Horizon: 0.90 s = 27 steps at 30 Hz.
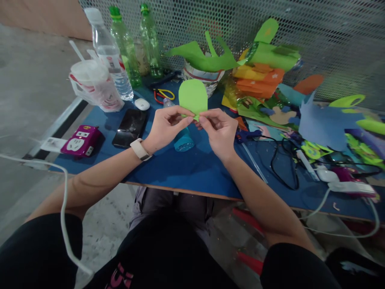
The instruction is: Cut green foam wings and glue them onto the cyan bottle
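Observation:
Between both hands I hold a light-green paper cutout (193,95) with a rounded top, upright above the blue table. My left hand (170,126) pinches its narrow lower edge from the left. From the right, my right hand (219,130) pinches the same edge, the fingertips of both hands nearly meeting. Beneath the hands lies a small plastic bottle with a blue lower part (184,141), partly hidden by my left hand. A hot glue gun (248,135) with a clear glue stick lies right of my right hand.
A black phone (130,128), a white earbud case (142,104) and a purple power adapter (80,141) lie at left. Behind them stand a bagged cup (95,86), a water bottle (112,60) and green bottles (150,44). Paper crafts (258,82), scraps and cables crowd the right.

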{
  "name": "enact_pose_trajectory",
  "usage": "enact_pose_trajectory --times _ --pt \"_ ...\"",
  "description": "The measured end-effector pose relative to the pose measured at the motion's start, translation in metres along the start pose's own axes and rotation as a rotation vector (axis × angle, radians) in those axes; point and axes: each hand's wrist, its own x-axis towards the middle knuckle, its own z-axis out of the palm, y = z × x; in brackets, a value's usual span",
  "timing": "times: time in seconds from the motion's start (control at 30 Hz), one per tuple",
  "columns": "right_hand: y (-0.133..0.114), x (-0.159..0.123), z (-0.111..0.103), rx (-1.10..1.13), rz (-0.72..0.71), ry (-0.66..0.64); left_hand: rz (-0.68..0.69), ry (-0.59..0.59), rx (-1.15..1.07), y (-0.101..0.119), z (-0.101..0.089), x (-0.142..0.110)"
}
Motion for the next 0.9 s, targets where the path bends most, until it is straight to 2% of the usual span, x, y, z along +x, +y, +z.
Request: enact_pose_trajectory --times 0.4,0.67,0.77,0.9 --pt "0.003 -0.001 0.002 -0.122 0.03 0.091 -0.043 -0.033 -0.013 -0.001 -0.003 -0.001" --pt "0.018 0.0 -0.004 -0.051 0.055 0.063 -0.047 -0.014 -0.039 -0.016 -0.002 -0.001" --pt "0.017 0.0 -0.002 -0.065 0.077 0.057 -0.075 0.005 -0.025 -0.019 -0.002 -0.002" --pt "0.011 -0.001 0.001 -0.04 0.088 0.087 -0.124 -0.034 -0.079 -0.017 0.0 -0.001"
